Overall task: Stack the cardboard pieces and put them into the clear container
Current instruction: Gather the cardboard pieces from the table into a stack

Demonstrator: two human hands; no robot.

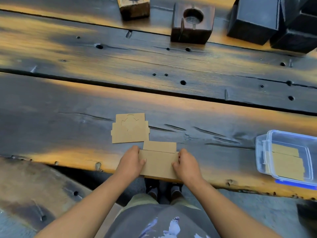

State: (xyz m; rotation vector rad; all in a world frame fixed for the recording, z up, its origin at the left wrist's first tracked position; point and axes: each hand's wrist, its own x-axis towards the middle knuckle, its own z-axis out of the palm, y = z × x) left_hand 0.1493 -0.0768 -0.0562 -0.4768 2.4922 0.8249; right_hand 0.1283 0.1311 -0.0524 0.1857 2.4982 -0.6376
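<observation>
Flat brown cardboard piece [158,162] at table's near edge | left hand [131,162] and right hand [187,164] pinch its sides | second notched cardboard piece [129,128] just beyond | clear blue-rimmed plastic container [288,157] well right, holding cardboard.

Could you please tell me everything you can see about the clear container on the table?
The clear container is a lidless rectangular box of see-through plastic with rounded corners and a blue clip on its near side. It sits upright near the wooden table's front edge, partly cut off by the frame. Brown cardboard pieces already lie flat inside, overlapping. Neither hand touches it; the right hand is nearer.
</observation>
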